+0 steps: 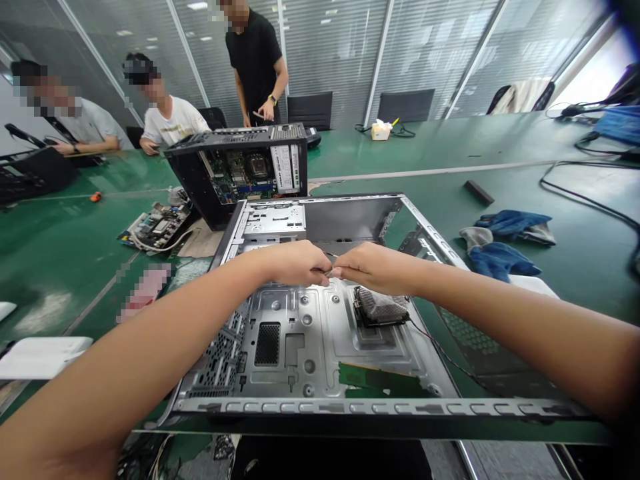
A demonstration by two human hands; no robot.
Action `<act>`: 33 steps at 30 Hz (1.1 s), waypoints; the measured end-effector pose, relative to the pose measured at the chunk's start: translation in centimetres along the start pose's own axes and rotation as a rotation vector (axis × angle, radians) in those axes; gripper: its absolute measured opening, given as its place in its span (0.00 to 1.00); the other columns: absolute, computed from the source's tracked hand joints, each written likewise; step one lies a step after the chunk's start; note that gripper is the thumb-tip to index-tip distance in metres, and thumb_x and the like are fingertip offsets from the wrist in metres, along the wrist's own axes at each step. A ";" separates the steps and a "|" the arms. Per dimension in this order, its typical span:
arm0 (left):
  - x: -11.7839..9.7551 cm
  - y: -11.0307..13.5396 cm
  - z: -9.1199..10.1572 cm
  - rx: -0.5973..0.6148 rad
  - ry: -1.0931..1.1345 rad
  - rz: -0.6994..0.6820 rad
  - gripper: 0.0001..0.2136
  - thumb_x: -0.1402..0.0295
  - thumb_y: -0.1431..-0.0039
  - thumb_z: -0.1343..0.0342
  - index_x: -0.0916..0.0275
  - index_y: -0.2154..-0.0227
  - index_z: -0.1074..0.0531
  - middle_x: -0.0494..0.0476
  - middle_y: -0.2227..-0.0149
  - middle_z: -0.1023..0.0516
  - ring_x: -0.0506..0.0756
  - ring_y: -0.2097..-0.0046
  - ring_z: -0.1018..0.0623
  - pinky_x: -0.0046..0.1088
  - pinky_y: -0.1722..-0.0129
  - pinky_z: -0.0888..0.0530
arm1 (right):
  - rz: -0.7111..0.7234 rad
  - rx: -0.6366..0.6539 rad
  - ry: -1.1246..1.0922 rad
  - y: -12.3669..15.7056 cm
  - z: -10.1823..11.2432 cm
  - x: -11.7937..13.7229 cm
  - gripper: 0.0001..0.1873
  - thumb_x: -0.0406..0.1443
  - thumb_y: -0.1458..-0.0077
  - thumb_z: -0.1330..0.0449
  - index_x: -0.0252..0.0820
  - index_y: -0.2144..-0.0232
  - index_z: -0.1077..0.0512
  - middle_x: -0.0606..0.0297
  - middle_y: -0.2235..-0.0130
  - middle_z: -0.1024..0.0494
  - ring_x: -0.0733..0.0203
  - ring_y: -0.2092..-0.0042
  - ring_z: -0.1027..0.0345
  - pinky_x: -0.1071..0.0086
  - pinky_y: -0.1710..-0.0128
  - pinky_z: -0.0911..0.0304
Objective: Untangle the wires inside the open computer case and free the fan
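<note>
Both my hands meet over the middle of an open, empty computer case (320, 405) lying on its side on the green table. My left hand (299, 264) and my right hand (369, 267) are closed in pinches, fingertips almost touching, with a small thin item between them that I cannot make out. A black heatsink with a fan (380, 308) lies on the case's metal floor just below my right hand, a thin wire trailing from it. A green memory stick (376, 378) rests near the case's front rail.
A second black computer case (240, 170) with a motherboard inside stands behind. A loose circuit board (159, 225) lies to the left, blue gloves (503, 241) to the right. Cables (590, 200) run at the far right. Three other people are at the table's far left.
</note>
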State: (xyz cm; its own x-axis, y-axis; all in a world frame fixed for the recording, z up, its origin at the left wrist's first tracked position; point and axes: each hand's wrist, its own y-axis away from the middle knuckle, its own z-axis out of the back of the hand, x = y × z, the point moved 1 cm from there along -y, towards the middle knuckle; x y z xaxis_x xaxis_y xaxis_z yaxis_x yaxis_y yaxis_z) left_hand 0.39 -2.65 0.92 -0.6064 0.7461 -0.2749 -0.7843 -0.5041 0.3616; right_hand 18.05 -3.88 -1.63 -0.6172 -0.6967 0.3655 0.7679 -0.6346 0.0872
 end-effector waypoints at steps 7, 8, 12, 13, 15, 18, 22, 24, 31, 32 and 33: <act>0.2 -0.1 -0.2 -0.024 -0.024 -0.009 0.10 0.63 0.40 0.50 0.61 0.72 0.29 0.53 0.74 0.29 0.52 0.72 0.33 0.30 0.72 0.41 | 0.014 -0.015 0.056 0.0 0.0 0.0 0.22 0.43 0.36 0.57 0.40 0.75 0.33 0.65 0.75 0.31 0.65 0.73 0.46 0.68 0.71 0.53; 0.2 -0.1 -0.2 -0.027 -0.023 -0.010 0.10 0.63 0.40 0.50 0.61 0.71 0.28 0.53 0.74 0.28 0.52 0.72 0.33 0.30 0.71 0.41 | 0.019 -0.030 0.052 0.0 0.1 0.0 0.21 0.42 0.36 0.57 0.40 0.74 0.32 0.64 0.74 0.31 0.65 0.73 0.45 0.68 0.71 0.53; 0.2 0.0 -0.1 -0.028 -0.030 0.002 0.10 0.62 0.40 0.51 0.61 0.67 0.27 0.54 0.72 0.27 0.52 0.71 0.32 0.29 0.71 0.40 | -0.016 -0.086 0.016 0.2 0.2 0.1 0.14 0.41 0.39 0.52 0.41 0.71 0.32 0.66 0.74 0.30 0.65 0.73 0.44 0.69 0.72 0.53; 0.2 0.0 -0.1 -0.027 -0.035 0.009 0.10 0.62 0.40 0.51 0.61 0.66 0.27 0.54 0.71 0.27 0.52 0.71 0.32 0.29 0.72 0.40 | -0.037 -0.095 0.007 0.2 0.3 0.2 0.13 0.41 0.39 0.51 0.41 0.69 0.32 0.67 0.74 0.30 0.65 0.73 0.44 0.70 0.72 0.54; 0.1 0.0 0.0 -0.029 -0.047 0.026 0.11 0.61 0.39 0.51 0.61 0.66 0.27 0.54 0.71 0.27 0.52 0.71 0.32 0.28 0.72 0.40 | -0.057 -0.102 -0.003 0.3 0.3 0.2 0.12 0.41 0.39 0.50 0.41 0.68 0.32 0.68 0.75 0.31 0.65 0.73 0.44 0.70 0.72 0.54; 0.0 0.0 0.0 -0.040 -0.077 0.032 0.11 0.61 0.39 0.53 0.61 0.66 0.27 0.54 0.72 0.27 0.52 0.71 0.32 0.28 0.73 0.40 | -0.014 -0.105 0.007 0.2 0.3 0.2 0.15 0.40 0.38 0.53 0.41 0.71 0.32 0.66 0.74 0.31 0.65 0.73 0.44 0.69 0.71 0.52; 0.0 0.0 -0.1 -0.066 -0.129 0.024 0.12 0.61 0.38 0.54 0.60 0.67 0.27 0.54 0.72 0.26 0.52 0.72 0.33 0.29 0.73 0.40 | 0.049 -0.151 0.018 0.0 0.3 0.0 0.16 0.40 0.38 0.53 0.40 0.71 0.30 0.62 0.70 0.28 0.63 0.69 0.40 0.68 0.69 0.50; 0.0 0.0 -0.1 -0.082 -0.146 0.026 0.12 0.61 0.38 0.54 0.60 0.67 0.27 0.55 0.71 0.26 0.52 0.72 0.33 0.29 0.73 0.40 | 0.043 -0.162 0.010 0.0 0.3 -0.1 0.16 0.40 0.38 0.52 0.39 0.69 0.28 0.61 0.69 0.27 0.62 0.67 0.38 0.68 0.68 0.49; 0.0 0.0 -0.1 -0.084 -0.148 0.022 0.12 0.62 0.38 0.54 0.61 0.67 0.27 0.54 0.73 0.26 0.51 0.73 0.33 0.29 0.73 0.41 | 0.005 -0.117 0.001 -0.1 0.2 -0.2 0.18 0.41 0.37 0.53 0.39 0.70 0.28 0.62 0.71 0.27 0.63 0.70 0.39 0.68 0.69 0.49; 0.1 0.0 -0.1 -0.088 -0.141 0.019 0.11 0.62 0.38 0.53 0.60 0.67 0.27 0.53 0.73 0.27 0.51 0.73 0.33 0.29 0.73 0.41 | 0.007 -0.109 0.015 -0.1 0.2 -0.2 0.19 0.41 0.37 0.54 0.39 0.71 0.28 0.63 0.72 0.28 0.63 0.70 0.40 0.68 0.69 0.50; 0.1 0.0 -0.1 -0.092 -0.136 0.012 0.11 0.63 0.38 0.53 0.60 0.68 0.27 0.53 0.73 0.27 0.51 0.73 0.34 0.29 0.73 0.41 | 0.008 -0.101 0.029 -0.1 0.2 -0.2 0.20 0.41 0.37 0.55 0.39 0.72 0.29 0.63 0.73 0.29 0.64 0.71 0.41 0.68 0.69 0.50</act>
State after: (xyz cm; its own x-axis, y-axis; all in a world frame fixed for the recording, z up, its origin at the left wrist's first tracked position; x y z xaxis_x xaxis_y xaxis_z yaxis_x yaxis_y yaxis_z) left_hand 0.33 -2.61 0.77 -0.5974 0.7886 -0.1459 -0.7896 -0.5465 0.2791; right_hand 18.13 -3.59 -1.50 -0.6167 -0.7105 0.3389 0.7528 -0.6582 -0.0102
